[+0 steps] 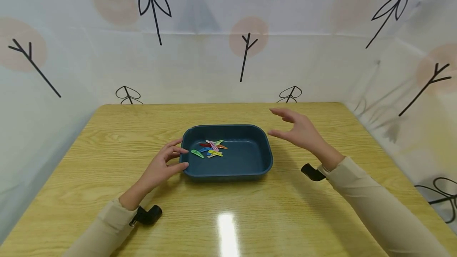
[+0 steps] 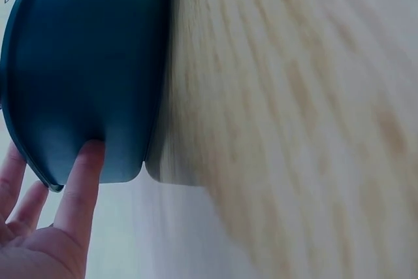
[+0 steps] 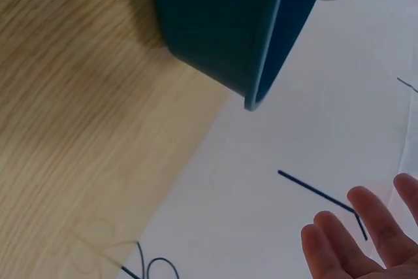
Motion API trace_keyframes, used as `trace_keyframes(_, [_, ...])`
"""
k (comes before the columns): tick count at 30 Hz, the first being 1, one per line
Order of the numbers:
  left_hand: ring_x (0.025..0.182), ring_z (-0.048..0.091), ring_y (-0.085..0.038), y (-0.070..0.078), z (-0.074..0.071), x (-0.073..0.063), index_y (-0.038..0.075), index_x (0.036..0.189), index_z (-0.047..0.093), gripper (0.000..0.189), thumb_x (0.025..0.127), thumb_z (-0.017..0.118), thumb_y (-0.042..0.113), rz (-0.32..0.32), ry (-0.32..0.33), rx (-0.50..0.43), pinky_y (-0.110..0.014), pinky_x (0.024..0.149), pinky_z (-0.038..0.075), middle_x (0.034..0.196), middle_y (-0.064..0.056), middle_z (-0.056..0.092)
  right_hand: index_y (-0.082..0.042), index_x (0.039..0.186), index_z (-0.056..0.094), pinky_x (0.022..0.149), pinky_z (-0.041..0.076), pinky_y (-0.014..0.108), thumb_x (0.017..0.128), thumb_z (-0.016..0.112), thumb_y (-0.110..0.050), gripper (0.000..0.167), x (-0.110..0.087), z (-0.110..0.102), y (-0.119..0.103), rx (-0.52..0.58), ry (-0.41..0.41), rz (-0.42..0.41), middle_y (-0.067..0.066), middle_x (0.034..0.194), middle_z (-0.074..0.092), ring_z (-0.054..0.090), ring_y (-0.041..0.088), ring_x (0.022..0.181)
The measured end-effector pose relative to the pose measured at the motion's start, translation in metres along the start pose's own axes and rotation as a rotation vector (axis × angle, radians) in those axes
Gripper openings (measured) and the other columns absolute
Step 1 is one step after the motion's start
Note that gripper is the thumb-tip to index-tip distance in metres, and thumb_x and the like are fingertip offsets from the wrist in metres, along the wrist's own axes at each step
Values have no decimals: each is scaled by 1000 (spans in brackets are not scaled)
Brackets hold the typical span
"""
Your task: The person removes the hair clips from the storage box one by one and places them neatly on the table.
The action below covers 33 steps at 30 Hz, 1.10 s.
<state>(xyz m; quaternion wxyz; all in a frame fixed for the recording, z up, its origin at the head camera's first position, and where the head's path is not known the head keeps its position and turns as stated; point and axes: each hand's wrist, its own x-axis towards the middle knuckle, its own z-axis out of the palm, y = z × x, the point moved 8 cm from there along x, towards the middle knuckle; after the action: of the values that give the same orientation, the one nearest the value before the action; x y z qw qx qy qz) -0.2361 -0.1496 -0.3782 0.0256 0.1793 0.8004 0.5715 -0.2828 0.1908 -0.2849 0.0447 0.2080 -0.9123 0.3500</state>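
Observation:
A dark blue rectangular bin [image 1: 246,162] with rounded corners stands on the wooden table. Several colourful snap hair clips [image 1: 214,148] lie bunched in its left half, among them green, yellow, pink, blue and orange ones. My left hand [image 1: 166,163] is at the bin's left end, fingers spread along the rim. In the left wrist view the thumb [image 2: 81,187] reaches straight up against the bin's outer wall [image 2: 91,83]. Raised beyond the right end, my right hand [image 1: 298,130] has thumb and fingers apart and nothing between them. The right wrist view shows its fingertips [image 3: 359,230] away from the bin.
The wooden table [image 1: 125,126] extends around the bin, with a light reflection near its front edge. A white cloth [image 1: 200,66] printed with dark plant drawings hangs behind and at both sides. Black wrist devices [image 1: 148,214] sit at both cuffs.

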Motion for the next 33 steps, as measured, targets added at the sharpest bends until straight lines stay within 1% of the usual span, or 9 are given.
trace_keyframes(3, [118,45,-39,0,0,-1,-4,114,58,33,86,67,11,-1,-1,-2,-47,91,45,147,-9,28,-9,135,48,99,36,47,81,73,-36,65,6,1,-3,18,-8,-7,13,134,49,45,34,121])
trace_keyframes(10, [117,46,-38,0,-2,0,-4,113,58,33,86,67,11,3,7,6,-45,90,46,147,-8,29,-13,132,52,99,36,46,79,72,-40,63,17,4,-10,44,-36,2,11,131,52,45,31,121])
trace_keyframes(14, [117,46,-39,0,-1,1,-3,113,58,33,86,68,11,1,6,11,-45,90,46,146,-8,30,-13,131,53,99,37,46,79,74,-39,62,23,8,-17,48,-51,-21,10,129,54,47,30,120])
trace_keyframes(20, [118,44,-40,0,-1,0,-4,114,57,34,86,68,11,-11,4,-7,-46,91,45,147,-9,29,-14,129,55,99,38,43,78,75,-38,60,31,16,-24,67,-64,-51,8,127,56,50,26,118])
trace_keyframes(25, [118,46,-39,-2,0,0,-4,114,58,34,86,68,11,-17,7,-11,-43,91,46,147,-9,29,-11,128,55,99,38,42,79,75,-33,57,38,23,-29,95,-77,-82,11,125,56,50,26,117])
trace_keyframes(28, [117,47,-39,-2,-1,-1,-4,114,58,34,86,68,11,-14,9,-14,-41,90,47,147,-9,29,-11,127,56,99,39,42,79,74,-33,56,41,28,-33,96,-85,-95,10,124,57,51,25,116])
trace_keyframes(33, [117,46,-39,-1,0,0,-4,114,58,33,86,68,11,-3,7,-11,-43,90,46,147,-9,29,-10,125,57,98,39,40,79,75,-30,53,46,35,-38,101,-99,-117,10,123,58,52,24,115])
